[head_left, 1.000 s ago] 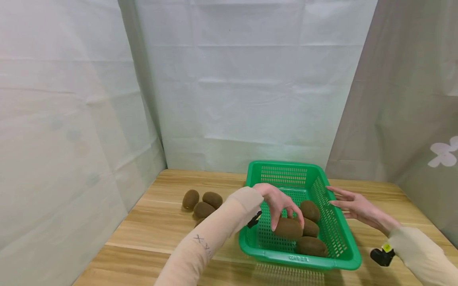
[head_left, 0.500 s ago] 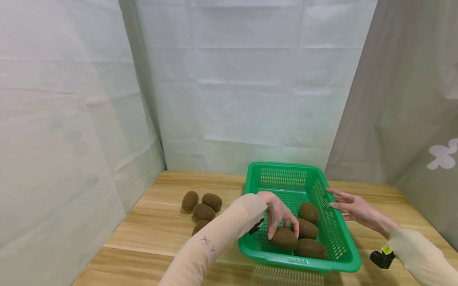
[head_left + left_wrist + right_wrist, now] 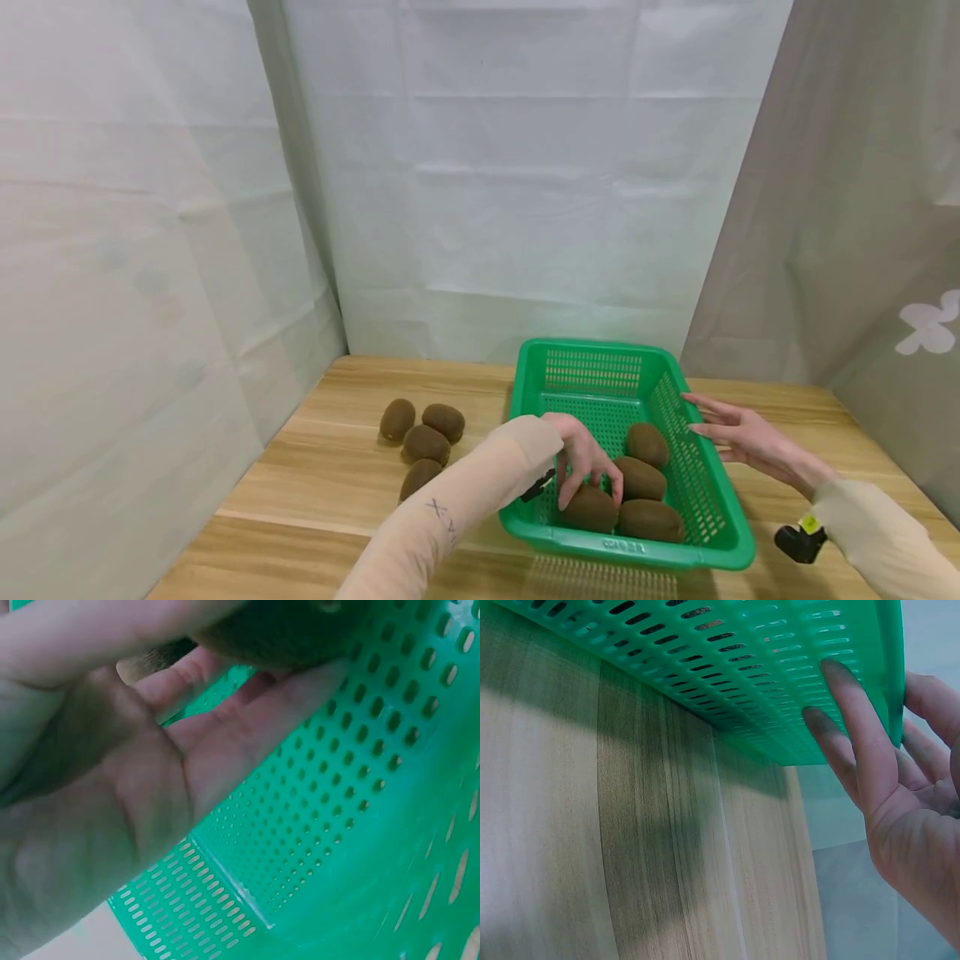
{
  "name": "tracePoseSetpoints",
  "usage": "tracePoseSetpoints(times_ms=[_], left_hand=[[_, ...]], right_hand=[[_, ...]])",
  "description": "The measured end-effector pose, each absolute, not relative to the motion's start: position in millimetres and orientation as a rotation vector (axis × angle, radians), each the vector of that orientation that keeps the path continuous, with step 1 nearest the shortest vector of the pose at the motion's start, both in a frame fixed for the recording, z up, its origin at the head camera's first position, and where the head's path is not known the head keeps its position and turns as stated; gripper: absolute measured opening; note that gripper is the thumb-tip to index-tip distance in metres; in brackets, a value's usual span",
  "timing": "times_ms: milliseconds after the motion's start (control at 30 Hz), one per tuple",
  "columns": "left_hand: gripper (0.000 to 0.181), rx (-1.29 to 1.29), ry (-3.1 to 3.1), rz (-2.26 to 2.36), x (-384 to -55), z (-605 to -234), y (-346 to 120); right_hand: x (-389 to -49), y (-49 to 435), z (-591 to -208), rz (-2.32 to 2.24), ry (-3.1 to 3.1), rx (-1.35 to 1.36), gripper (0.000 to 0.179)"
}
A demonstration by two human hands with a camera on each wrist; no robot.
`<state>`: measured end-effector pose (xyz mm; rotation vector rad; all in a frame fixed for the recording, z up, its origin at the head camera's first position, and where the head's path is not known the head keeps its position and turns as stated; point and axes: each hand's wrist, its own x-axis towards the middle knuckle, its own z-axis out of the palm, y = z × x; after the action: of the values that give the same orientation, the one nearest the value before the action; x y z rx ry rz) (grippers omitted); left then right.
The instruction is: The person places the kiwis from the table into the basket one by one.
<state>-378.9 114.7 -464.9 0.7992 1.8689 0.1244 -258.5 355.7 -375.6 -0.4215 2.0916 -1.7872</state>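
Observation:
My left hand point(image 3: 587, 457) reaches down into a green plastic basket point(image 3: 630, 548) and pinches a brown kiwi point(image 3: 591, 511) between thumb and fingers, low at the near left corner. In the left wrist view that kiwi point(image 3: 289, 634) is partly cut off by the top edge, close above the basket's perforated floor. Three other kiwis lie in a row along the right side: a far kiwi point(image 3: 647, 445), a middle kiwi point(image 3: 640, 479) and a near kiwi point(image 3: 651, 521). With extended fingers my right hand point(image 3: 757, 440) touches the basket's right wall from outside; the right wrist view shows the fingertips on its slots.
Several loose kiwis point(image 3: 426, 445) lie on the wooden table point(image 3: 300, 492) left of the basket, one partly hidden behind my left forearm. A white cloth point(image 3: 540, 208) hangs behind the table, with more cloth on both sides. Black wrist cameras point(image 3: 799, 543) sit at both wrists.
My left hand has lowered the kiwi and brought it toward the basket's near left corner, beside the other kiwis. The right hand stays at the basket's right wall.

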Motion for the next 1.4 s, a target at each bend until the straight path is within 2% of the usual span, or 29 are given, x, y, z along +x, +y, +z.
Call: tracePoseSetpoints(times_ms=[67, 200, 300, 367, 500, 567, 633, 733, 833, 1100, 1400], left_hand=[[0.087, 0.811, 1.880, 0.107, -364, -450, 110], [0.077, 0.808, 1.882, 0.101, -322, -391, 93], [0.074, 0.793, 1.906, 0.109, -305, -368, 86], [0.075, 0.794, 1.924, 0.099, -305, -370, 87], [0.080, 0.811, 1.930, 0.091, -330, -405, 98], [0.080, 0.826, 1.952, 0.068, -333, -410, 100], [0.077, 0.841, 1.975, 0.041, -323, -397, 98], [0.068, 0.871, 2.014, 0.012, -295, -355, 88], [0.062, 0.902, 2.038, 0.020, -286, -338, 85], [0.057, 1.011, 2.035, 0.177, -290, -323, 74], [0.059, 1.193, 1.996, 0.397, -299, -296, 54]], right_hand=[[-258, 355, -376, -1.793, 2.088, -0.416, 0.060], [-258, 355, -376, -1.790, 2.096, -0.422, 0.059], [-259, 356, -376, -1.785, 2.104, -0.425, 0.059], [-259, 357, -376, -1.783, 2.105, -0.424, 0.059], [-259, 356, -377, -1.791, 2.105, -0.403, 0.060], [-259, 356, -378, -1.793, 2.101, -0.397, 0.060], [-259, 357, -379, -1.787, 2.102, -0.401, 0.060], [-258, 357, -379, -1.774, 2.106, -0.422, 0.060], [-258, 358, -379, -1.776, 2.102, -0.437, 0.060], [-258, 358, -379, -1.766, 2.119, -0.432, 0.059], [-258, 357, -378, -1.775, 2.116, -0.416, 0.060]])
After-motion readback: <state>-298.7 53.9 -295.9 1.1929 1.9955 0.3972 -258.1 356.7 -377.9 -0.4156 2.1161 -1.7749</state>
